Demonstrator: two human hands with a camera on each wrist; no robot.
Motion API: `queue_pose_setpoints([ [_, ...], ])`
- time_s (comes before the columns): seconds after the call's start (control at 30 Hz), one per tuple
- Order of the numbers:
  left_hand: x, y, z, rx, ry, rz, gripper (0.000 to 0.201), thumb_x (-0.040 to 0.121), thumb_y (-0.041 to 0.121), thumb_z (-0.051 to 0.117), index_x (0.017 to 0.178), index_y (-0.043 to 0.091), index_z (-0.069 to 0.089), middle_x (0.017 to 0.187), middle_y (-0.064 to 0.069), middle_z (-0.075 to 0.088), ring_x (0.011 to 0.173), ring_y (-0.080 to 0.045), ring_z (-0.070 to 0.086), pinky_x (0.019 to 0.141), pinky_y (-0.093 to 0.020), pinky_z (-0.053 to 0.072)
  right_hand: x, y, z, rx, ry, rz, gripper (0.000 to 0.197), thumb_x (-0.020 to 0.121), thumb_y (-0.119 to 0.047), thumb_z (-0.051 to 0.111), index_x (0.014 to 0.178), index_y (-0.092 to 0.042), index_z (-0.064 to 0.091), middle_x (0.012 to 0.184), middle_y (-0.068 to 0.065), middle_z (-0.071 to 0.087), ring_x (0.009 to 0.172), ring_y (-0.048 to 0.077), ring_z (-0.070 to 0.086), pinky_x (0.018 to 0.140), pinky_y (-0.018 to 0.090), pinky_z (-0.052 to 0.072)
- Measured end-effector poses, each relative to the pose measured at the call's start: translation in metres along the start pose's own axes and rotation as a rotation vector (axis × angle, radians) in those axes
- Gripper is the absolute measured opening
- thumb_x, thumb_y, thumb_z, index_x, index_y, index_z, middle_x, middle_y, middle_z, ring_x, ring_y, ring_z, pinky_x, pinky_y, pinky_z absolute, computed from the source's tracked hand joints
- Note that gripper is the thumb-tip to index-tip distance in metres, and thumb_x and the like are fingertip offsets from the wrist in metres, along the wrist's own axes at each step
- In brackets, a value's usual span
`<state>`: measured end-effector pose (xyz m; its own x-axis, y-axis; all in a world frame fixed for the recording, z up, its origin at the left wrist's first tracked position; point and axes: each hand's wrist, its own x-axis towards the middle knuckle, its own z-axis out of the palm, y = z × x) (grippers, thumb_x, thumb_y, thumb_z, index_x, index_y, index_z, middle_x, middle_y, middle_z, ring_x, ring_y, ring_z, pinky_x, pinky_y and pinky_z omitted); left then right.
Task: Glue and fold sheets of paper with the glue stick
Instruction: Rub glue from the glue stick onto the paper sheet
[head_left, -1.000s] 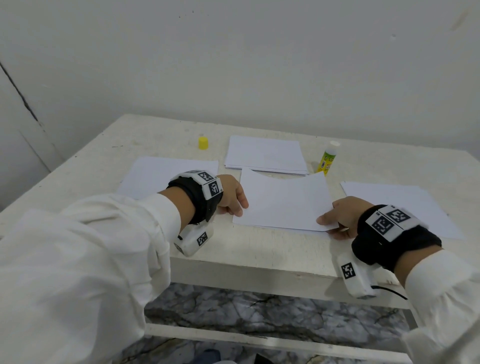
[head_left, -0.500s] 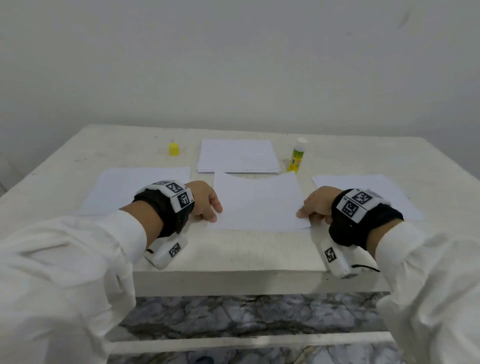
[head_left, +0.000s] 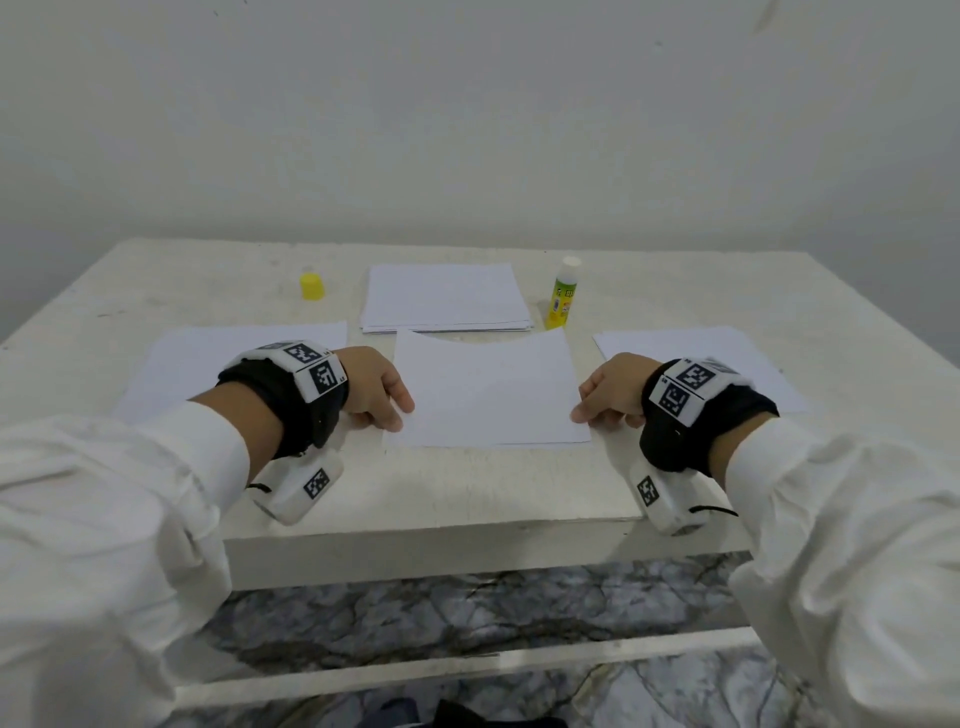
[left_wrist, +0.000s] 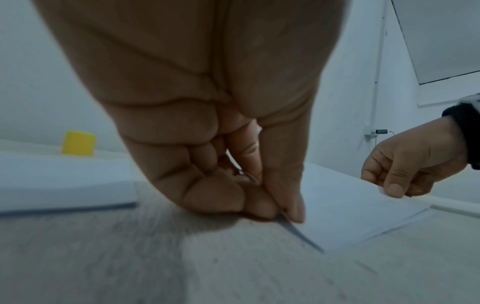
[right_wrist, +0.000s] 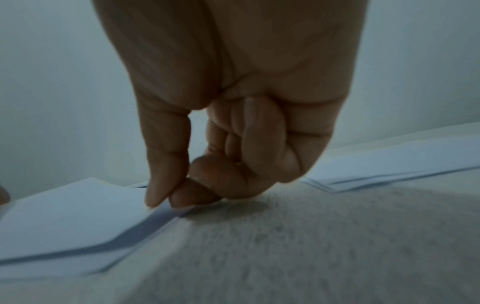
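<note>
— Where's the sheet being worked?

— The folded sheet (head_left: 488, 392) lies near the table's (head_left: 467, 488) front edge, its far flap curling up. The left hand (head_left: 375, 387) pinches its near left corner, the right hand (head_left: 610, 389) its near right corner.

— And the glue stick?

— The glue stick (head_left: 562, 293) stands uncapped just right of the paper stack (head_left: 444, 297) toward the back edge; its yellow cap (head_left: 311, 285) sits left of the stack. Loose sheets lie at either side.
</note>
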<state>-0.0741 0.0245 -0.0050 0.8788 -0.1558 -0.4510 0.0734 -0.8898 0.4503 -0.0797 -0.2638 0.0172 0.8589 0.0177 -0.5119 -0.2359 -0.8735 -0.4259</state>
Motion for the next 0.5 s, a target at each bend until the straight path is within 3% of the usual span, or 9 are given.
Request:
queue_pose_setpoints([
  [0.13,0.0008,-0.0003,0.0003,0.000,-0.001,-0.001,0.021,0.074,0.010,0.079,0.078,0.027,0.068,0.061,0.004,0.063,0.046,-0.008,0.054,0.059,-0.017,0.046,0.0004,0.0027,0.0010,0.034,0.008,-0.006,0.011,0.079,-0.008,0.074,0.076,-0.006,0.064,0.065,0.004,0.061,0.055,0.014,0.052,0.030,0.009,0.029],
  [0.33,-0.0001,0.0027,-0.0003,0.010,-0.009,-0.017,0.020,0.076,0.010,0.079,0.080,0.026,0.068,0.064,0.003,0.063,0.043,-0.003,0.054,0.056,-0.014,0.045,0.0009,0.0057,0.0022,0.024,-0.012,-0.020,0.022,0.077,-0.008,0.075,0.063,-0.011,0.058,0.055,-0.001,0.060,0.051,0.011,0.052,0.032,0.010,0.031],
  [0.5,0.0000,0.0020,-0.0003,0.004,0.001,-0.025,0.019,0.075,0.010,0.079,0.082,0.024,0.068,0.063,0.002,0.063,0.041,-0.002,0.053,0.046,-0.009,0.042,0.0005,0.0048,0.0027,0.045,-0.003,-0.023,0.024,0.077,-0.006,0.075,0.062,-0.011,0.057,0.047,-0.003,0.059,0.040,0.007,0.050,0.032,0.011,0.032],
])
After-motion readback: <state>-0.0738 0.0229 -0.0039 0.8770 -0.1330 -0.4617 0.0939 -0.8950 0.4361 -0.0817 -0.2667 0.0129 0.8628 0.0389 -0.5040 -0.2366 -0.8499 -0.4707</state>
